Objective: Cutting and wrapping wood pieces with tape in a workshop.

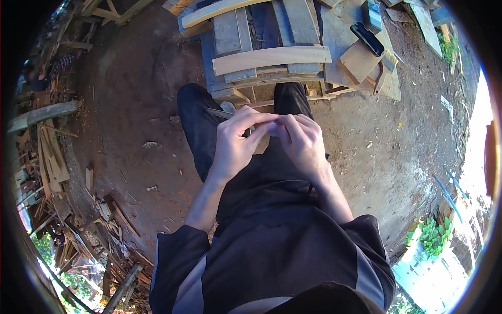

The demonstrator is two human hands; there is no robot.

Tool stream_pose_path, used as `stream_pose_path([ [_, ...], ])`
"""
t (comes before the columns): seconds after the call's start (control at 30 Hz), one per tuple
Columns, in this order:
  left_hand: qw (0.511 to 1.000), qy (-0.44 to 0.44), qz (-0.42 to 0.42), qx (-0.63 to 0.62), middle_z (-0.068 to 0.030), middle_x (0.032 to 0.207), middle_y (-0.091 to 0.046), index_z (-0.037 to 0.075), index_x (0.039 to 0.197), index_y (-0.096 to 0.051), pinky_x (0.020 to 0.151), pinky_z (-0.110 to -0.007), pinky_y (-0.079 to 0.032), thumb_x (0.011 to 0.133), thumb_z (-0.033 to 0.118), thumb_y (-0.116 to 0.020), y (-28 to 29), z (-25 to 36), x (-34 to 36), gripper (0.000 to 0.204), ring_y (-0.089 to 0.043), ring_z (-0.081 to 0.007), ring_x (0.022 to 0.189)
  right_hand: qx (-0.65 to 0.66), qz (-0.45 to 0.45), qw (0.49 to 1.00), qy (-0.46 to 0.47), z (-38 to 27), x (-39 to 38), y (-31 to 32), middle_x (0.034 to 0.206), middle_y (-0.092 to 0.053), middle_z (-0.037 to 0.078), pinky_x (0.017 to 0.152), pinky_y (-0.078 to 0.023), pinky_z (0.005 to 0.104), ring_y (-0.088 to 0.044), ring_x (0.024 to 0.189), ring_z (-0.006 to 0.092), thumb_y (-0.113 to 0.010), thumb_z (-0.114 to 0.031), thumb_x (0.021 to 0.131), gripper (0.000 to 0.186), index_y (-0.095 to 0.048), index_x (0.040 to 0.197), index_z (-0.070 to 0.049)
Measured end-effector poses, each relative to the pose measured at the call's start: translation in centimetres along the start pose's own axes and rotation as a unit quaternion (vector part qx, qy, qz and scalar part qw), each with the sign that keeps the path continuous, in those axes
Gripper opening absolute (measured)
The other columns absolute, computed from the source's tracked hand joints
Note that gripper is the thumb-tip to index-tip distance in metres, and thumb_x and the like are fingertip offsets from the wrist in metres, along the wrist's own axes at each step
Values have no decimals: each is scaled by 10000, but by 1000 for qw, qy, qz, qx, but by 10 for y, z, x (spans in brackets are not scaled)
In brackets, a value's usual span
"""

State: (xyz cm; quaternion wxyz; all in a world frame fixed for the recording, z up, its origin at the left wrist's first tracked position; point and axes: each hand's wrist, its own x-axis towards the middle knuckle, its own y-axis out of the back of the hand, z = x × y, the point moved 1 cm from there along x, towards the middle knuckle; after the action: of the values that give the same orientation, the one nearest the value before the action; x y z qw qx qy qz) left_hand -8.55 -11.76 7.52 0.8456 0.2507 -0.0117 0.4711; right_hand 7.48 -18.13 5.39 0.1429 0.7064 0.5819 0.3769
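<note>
Just beside the left fingers (pixel 258 119); thin grey strip (pixel 217 112).

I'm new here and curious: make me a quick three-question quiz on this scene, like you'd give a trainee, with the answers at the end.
1. True or false: the person's left hand and right hand are held wide apart.
2. The black case lies closest to: A) the small blue box; B) the green plant; C) the person's left hand.
3. Fill in the blank: scrap wood is heaped along the ____ edge of the picture.

Key:
1. False; they come together at the fingertips.
2. A
3. left
</note>
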Motion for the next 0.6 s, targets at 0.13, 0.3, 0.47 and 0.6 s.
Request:
stream_pose_path([
  [0.13,997,65,23,-37,-64,859,-710,2,980,-722,722,-257,-528,858,-3,-748,2,-1,-1,125,-672,-126,782,42,28,998,32,0,3,-3,716,-654,104,605,-505,361,-643,642,259,-722,-48,858,126,-633,944,-18],
  [0.3,933,165,100,-304,-74,899,-689,-22,989,-673,763,-261,-542,932,22,-706,-1,-5,-9,79,-661,-126,810,211,29,970,-116,-4,-1,-9,775,-691,109,658,-534,310,-694,710,223,-720,-72,900,112,-673,977,-3],
  [0.47,896,157,103,-403,-88,913,-677,-21,1019,-628,752,-271,-549,954,23,-678,-4,-9,-7,93,-653,-136,790,312,-17,929,-198,-3,-3,-11,852,-729,94,697,-532,274,-689,790,112,-743,-111,911,160,-688,1003,8],
  [0.6,868,139,134,-458,-91,911,-680,-14,1013,-614,764,-273,-550,953,12,-672,-4,-16,-6,88,-654,-138,789,355,12,916,-186,-3,-5,-15,850,-718,81,691,-529,275,-682,765,128,-797,-140,868,199,-693,972,-5],
])
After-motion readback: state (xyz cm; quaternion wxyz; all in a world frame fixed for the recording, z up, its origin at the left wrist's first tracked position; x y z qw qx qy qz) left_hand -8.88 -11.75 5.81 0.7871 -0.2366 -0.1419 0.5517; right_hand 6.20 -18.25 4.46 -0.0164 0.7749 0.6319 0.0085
